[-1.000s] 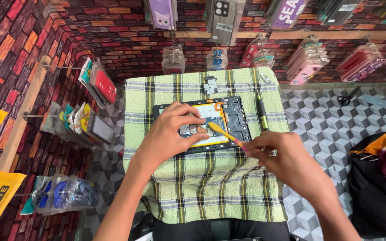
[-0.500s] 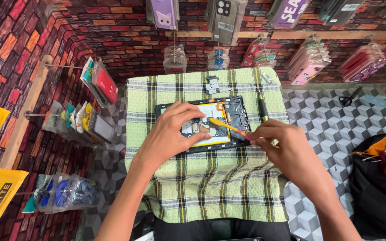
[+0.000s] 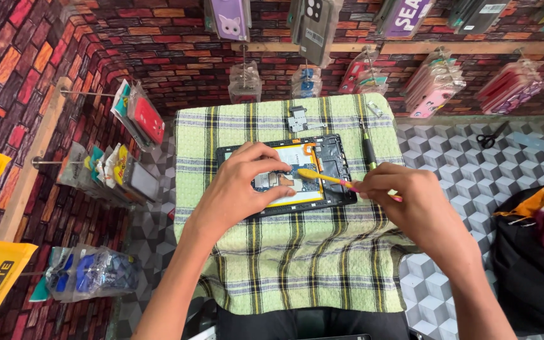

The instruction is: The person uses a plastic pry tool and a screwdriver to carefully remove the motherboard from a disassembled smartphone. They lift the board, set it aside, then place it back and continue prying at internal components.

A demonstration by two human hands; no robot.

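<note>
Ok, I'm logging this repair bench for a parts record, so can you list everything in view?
opened tablet: one, black frame with white and orange insides, middle of the cloth
yellow brush: one, yellow head with pink handle, over the tablet's insides
checked cloth: one, green and yellow, covering the small table
screwdriver: one, dark, on the cloth right of the tablet
small metal part: one, grey, on the cloth behind the tablet
scissors: one pair, black, on the patterned surface at right
packaged phone cases: many, mixed colours, hanging on the brick-pattern wall
dark bag: one, black, far right
left hand: pressing on the tablet
right hand: holding the brush handle
</note>
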